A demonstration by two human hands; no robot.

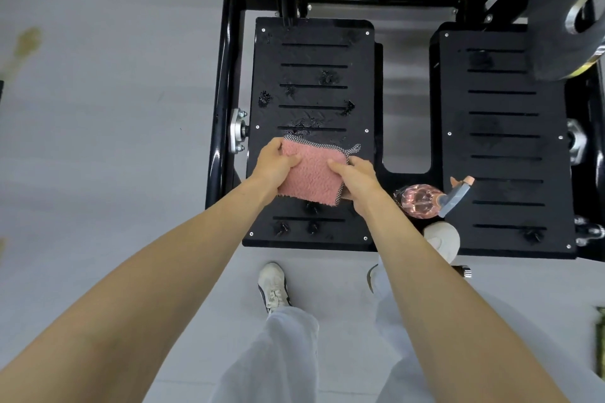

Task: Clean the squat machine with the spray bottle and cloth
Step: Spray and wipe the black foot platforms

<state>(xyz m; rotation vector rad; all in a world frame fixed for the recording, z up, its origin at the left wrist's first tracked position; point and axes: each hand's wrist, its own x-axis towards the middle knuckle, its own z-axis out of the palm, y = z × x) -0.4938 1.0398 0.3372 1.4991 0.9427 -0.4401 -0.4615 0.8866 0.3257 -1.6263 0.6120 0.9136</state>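
Fingers (288, 162) grip fuzzy pink cloth (312, 177) over slotted footplate (314, 75).

Left hand (275, 162), right hand (355, 177) grip cloth (312, 175).

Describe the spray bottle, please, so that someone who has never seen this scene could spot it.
On the black squat machine, find the two slotted footplates side by side. At the near end of the gap between them the spray bottle lies on its side, beside the right hand that holds the cloth. Unlike the fuzzy cloth, it is clear pink with a grey head.
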